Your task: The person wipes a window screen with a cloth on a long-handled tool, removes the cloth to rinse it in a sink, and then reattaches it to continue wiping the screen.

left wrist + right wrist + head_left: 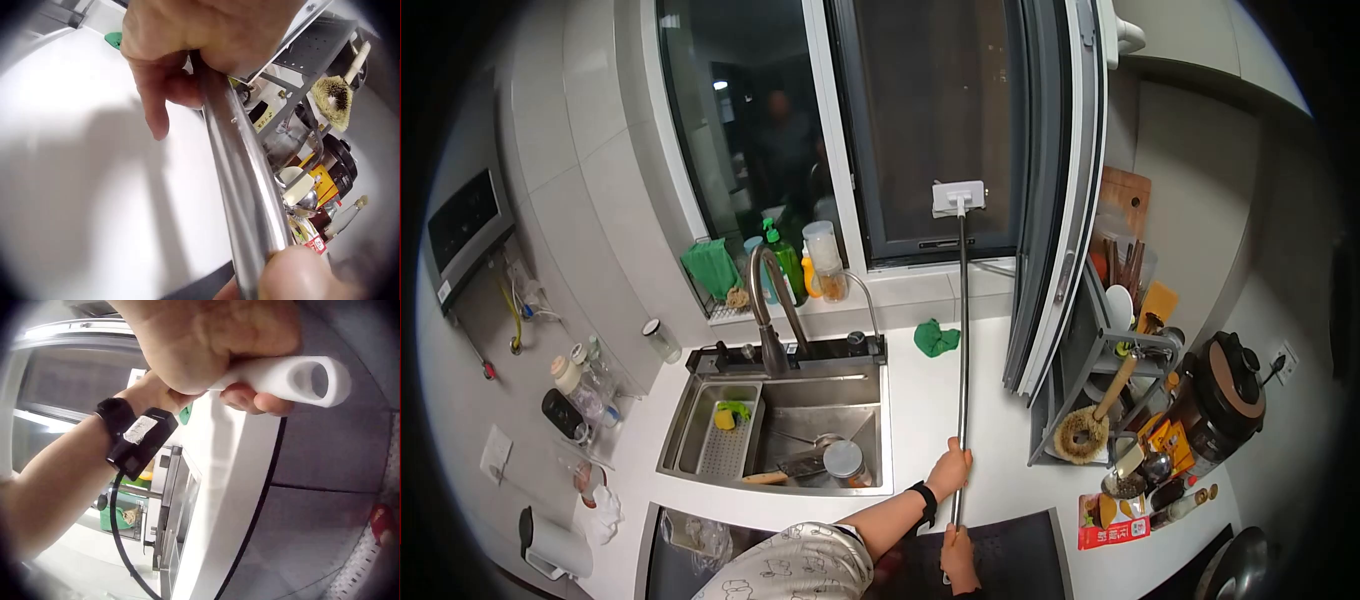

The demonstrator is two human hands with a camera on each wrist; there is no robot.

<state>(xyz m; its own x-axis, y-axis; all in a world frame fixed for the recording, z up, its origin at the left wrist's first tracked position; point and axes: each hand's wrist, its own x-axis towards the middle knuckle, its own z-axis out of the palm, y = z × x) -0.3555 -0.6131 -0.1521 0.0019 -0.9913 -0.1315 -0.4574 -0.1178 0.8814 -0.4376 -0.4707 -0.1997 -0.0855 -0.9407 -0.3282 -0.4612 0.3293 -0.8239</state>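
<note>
Over white counter [920, 400] (kitchen, dark window [930, 120]): both hands grasping mop pole [963, 330].

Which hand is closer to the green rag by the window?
Left. The left hand grips the pole higher up, closer to the green rag. The right hand holds the pole's bottom end, farther away.

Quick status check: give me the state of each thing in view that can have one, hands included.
Long steel pole with white flat cleaning head: upright, head against the window glass.
Left hand: gripping the pole's shaft.
Right hand: gripping the pole's white handle end.
Dark-framed window sash: swung open inward.
Steel sink: holds dishes.
Green cloth: crumpled on the counter.
</note>
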